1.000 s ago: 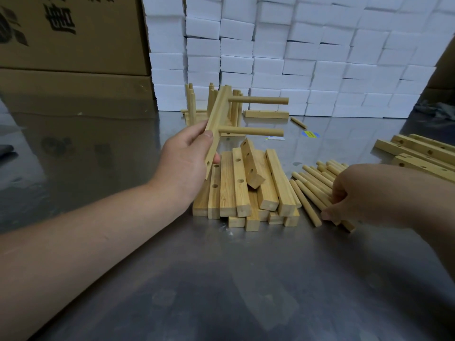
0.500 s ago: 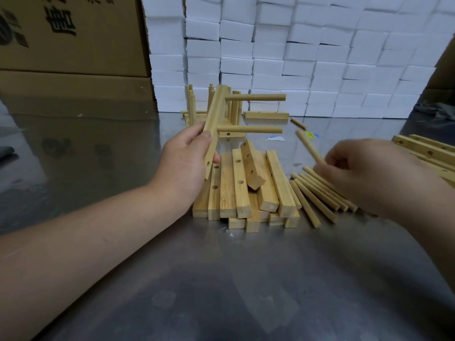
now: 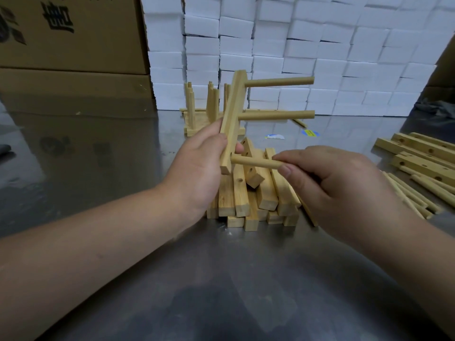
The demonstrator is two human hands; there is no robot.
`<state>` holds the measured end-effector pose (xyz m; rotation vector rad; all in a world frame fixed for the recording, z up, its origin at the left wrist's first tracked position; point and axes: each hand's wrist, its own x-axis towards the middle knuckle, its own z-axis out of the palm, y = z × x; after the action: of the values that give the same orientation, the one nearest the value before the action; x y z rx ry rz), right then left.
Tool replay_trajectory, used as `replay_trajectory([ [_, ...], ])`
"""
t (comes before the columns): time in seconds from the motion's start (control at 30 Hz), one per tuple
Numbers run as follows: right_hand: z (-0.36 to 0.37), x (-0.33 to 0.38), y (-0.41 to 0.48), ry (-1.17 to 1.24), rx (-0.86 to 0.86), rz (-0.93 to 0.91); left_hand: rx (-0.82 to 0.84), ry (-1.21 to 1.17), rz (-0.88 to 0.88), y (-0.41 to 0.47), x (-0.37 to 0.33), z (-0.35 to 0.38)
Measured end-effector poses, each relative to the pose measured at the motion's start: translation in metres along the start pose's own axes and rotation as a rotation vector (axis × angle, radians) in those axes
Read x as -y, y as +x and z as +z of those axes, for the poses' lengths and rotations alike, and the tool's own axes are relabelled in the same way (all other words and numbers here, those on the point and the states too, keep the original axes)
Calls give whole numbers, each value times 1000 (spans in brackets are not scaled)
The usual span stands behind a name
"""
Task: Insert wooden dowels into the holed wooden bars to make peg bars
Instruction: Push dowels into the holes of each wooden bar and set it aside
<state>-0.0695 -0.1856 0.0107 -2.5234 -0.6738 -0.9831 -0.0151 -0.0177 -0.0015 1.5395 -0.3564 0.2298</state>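
1. left hand (image 3: 197,168) is gripping the tilted holed bar (image 3: 232,112) above the pile (image 3: 236,200).
2. right hand (image 3: 339,185) is pinching a dowel (image 3: 256,163) at the bar's lowest hole.
3. dowel is seeming light, stiff; best pinching its far end.

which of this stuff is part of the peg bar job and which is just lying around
In the job:
held bar in left hand
dowel in right hand
bar pile
loose dowels
finished peg bars

Lying about:
boxes
white blocks
sticker
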Motion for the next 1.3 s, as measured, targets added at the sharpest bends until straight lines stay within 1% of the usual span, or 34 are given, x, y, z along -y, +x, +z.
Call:
replay_trajectory([
  [0.17, 0, 2, 0, 17, 6, 19, 11, -5, -5, -3, -2, 2],
  [0.27, 0, 3, -1, 73, 7, 45, 16, 0, -2, -5, -4, 3],
  [0.4, -1, 5, -2, 90, 18, 27, 19, -58, -10, -7, -6, 6],
  [0.53, -3, 7, 0, 102, 70, 52, 69, -44, 30, -11, -8, 8],
  [0.7, -6, 10, -2, 131, 173, 153, 63, -89, 28, -11, -8, 8],
  [0.77, -6, 10, -1, 116, 175, 179, 53, -89, 28, -11, -8, 9],
  [0.87, -5, 10, -2, 137, 151, 159, 38, -72, 19, -12, -8, 10],
  [0.97, -2, 10, -4, 304, 43, 176, 19, -107, -5, -14, -9, 12],
  [1.0, -1, 10, -4, 421, 8, 216, -1, -123, -16, -13, -10, 12],
  [1.07, 0, 11, -2, 764, -9, 303, -24, -130, -24, -13, -10, 11],
  [1.13, 1, 10, -2, 1037, 0, 315, -27, -152, -43, -13, -11, 12],
  [1.17, 2, 9, -2, 1121, 2, 307, -42, -182, -66, -12, -11, 13],
  [1.23, 3, 9, 0, 1219, -46, 310, -92, -252, -118, -11, -11, 12],
  [1.3, 3, 7, 1, 1225, -138, 282, -155, -272, -144, -7, -11, 10],
])
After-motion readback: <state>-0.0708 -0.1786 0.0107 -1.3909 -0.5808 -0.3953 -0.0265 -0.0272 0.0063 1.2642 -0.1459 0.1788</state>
